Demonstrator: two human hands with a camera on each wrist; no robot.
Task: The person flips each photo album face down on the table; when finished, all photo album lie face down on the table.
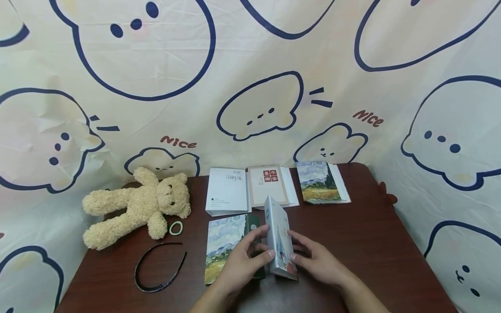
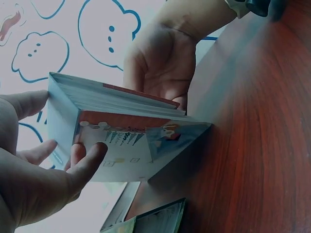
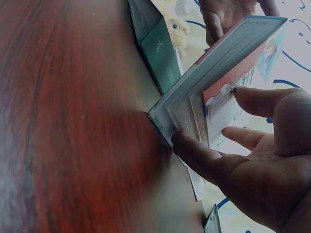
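A small photo album (image 1: 278, 239) with a pale spine stands upright on the table, tilted a little. My left hand (image 1: 247, 263) holds it at the spine side, thumb on a printed cover (image 2: 131, 145) and other fingers by the spine. From the opposite side my right hand (image 1: 318, 263) grips it, fingertips on the cover and at the page edges (image 3: 182, 114). Clear sleeve-like pages show between the covers in the wrist views. Beside the left hand lies a landscape-painted album (image 1: 225, 243) with a dark green spine, partly hidden by that hand.
At the back lie a white album (image 1: 227, 191), a beige album with red characters (image 1: 270, 184) and another landscape-painted album (image 1: 318, 182). To the left are a teddy bear (image 1: 145, 202), a pale green ring (image 1: 175, 221) and a black headband (image 1: 137, 274). A patterned cloth (image 1: 250, 56) hangs behind the table.
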